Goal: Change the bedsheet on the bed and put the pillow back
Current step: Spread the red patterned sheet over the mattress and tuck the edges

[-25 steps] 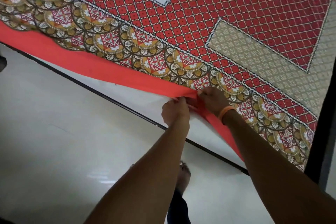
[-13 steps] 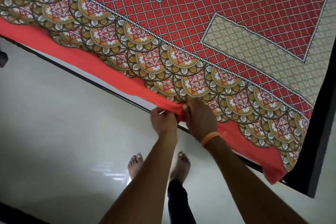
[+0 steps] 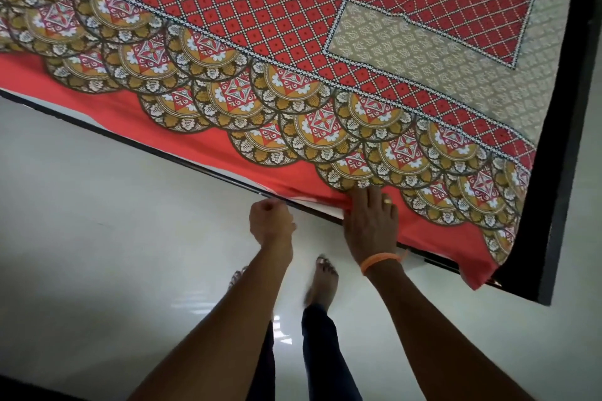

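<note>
1. Nearest the camera, two bare forearms are seen reaching forward over a pale glossy floor (image 3: 97,238), with two bare feet and dark trouser legs below them.
2. The left hand (image 3: 271,221) is seen curled into a loose fist just in front of the dark bed frame (image 3: 560,140); whether anything is pinched in it cannot be told, since no cloth is visibly caught there.
3. The right hand (image 3: 371,221), marked by an orange wristband (image 3: 381,261) and a ring, is laid flat with its fingers straight on the plain red border of the bedsheet (image 3: 293,52), pressing it at the bed's near edge, where the cloth is bunched against the hand.
4. The sheet is spread over the bed beyond: scalloped medallions along the near side, a red lattice field further in, beige panels toward the right. Its near right corner (image 3: 482,273) hangs loose over the frame.
5. The step in hand is judged to be the tucking or smoothing of the near edge; the spreading itself appears largely done.
6. The next move would call for the red border to be pushed down along the frame toward the loose corner, the cloth being kept taut so that the pattern is not skewed.
7. No pillow is in view; its return is judged not yet done.
</note>
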Motion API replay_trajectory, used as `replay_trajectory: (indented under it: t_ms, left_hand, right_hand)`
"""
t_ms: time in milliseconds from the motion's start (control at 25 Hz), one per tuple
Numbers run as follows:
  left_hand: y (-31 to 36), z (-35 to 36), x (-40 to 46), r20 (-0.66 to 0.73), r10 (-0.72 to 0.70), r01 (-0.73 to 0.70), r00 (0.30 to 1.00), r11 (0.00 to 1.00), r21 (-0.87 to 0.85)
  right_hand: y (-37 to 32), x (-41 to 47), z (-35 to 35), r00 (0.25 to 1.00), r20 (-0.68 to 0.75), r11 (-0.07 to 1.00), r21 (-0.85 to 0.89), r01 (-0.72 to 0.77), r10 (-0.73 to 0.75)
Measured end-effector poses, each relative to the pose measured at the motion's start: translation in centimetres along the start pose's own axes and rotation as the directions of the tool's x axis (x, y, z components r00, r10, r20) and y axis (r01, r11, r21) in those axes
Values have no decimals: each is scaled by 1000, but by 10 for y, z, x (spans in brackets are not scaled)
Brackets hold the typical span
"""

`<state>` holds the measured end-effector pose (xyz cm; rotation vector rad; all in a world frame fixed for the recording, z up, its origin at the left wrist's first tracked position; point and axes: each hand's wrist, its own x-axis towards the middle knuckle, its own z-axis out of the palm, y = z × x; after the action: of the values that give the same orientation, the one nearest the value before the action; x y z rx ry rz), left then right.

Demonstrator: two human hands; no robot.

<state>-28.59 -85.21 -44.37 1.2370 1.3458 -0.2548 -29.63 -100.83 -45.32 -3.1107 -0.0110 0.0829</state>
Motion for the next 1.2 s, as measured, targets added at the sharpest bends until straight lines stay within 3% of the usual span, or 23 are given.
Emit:
replay_trajectory:
  t_ms: [80,160,280,480,680,840,960,1040,1120,1160,1200]
  left_hand:
    - [0,14,-24,151,57,-64,987,997,43]
    - [-3,33,-38,229,-6,-7,973,998,58]
    - [-10,51,-37,196,-111,121,974,992,-35]
    - [-28,38,-33,252,-23,38,968,998,-54]
    - [-34,33,-30,292,-2,10,956,1000,-27]
    - [-52,28,-26,164,87,-107,983,987,120]
    - [-67,26,-14,12,5,-7,1000,986,168]
    - [-66,32,-20,-81,4,22,997,949,315]
    - [-65,37,-45,-88,182,-115,979,858,501]
    - [-66,42,-61,23,338,-296,941,787,541]
    - [-66,48,-78,199,490,-511,849,662,548]
  right_hand:
    - [26,-15,1,998,-47,999,-11,-53,52]
    - [49,-30,4,997,-39,996,-41,-74,73]
    - [76,-39,11,1000,-14,999,31,19,-18]
    - [85,-52,15,997,16,972,225,65,-70]
    - [90,-66,13,993,36,973,207,106,-116]
    - [77,-41,30,988,142,984,174,32,-58]
    - [72,-48,36,975,213,983,182,21,-60]
    - [76,-65,31,966,248,965,263,1,-69]
    - [85,-73,23,987,145,922,369,-116,67]
    - [90,-73,20,983,73,895,406,-184,169]
    - [96,-72,16,958,22,864,427,-268,287]
